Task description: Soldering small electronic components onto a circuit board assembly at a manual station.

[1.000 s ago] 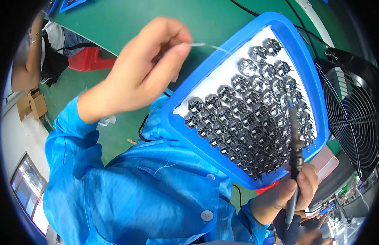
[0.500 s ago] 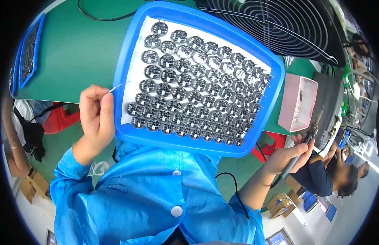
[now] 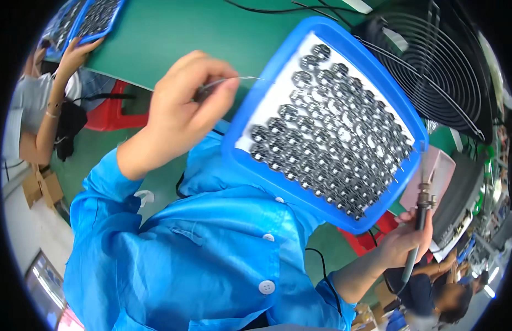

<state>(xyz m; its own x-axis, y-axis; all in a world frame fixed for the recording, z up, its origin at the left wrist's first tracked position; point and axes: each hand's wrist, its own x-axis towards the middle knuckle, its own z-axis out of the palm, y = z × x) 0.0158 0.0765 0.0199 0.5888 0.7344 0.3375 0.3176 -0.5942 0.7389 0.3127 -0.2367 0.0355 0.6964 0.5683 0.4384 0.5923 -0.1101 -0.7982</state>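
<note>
My left hand [image 3: 181,107] pinches a thin silvery wire [image 3: 234,80] whose free end points at the near-left rim of a blue tray [image 3: 242,118]. The tray is tilted across the view and holds several rows of small round grey metal parts [image 3: 333,132] on a white liner. My right hand [image 3: 407,234] grips a pen-shaped soldering iron [image 3: 420,212] by its handle, tip up, just beyond the tray's lower right corner. Both forearms wear blue sleeves.
A round black wire fan guard [image 3: 432,66] stands beyond the tray on the green table [image 3: 173,33]. A second blue tray [image 3: 87,19] of parts lies far left under another person's hand [image 3: 73,49]. A pink box [image 3: 432,171] sits right; another person [image 3: 438,292] sits at lower right.
The view has swung, so the tray now lies right of centre. My left hand with the wire has risen toward the tray's upper left rim. My right hand keeps hold of the iron.
</note>
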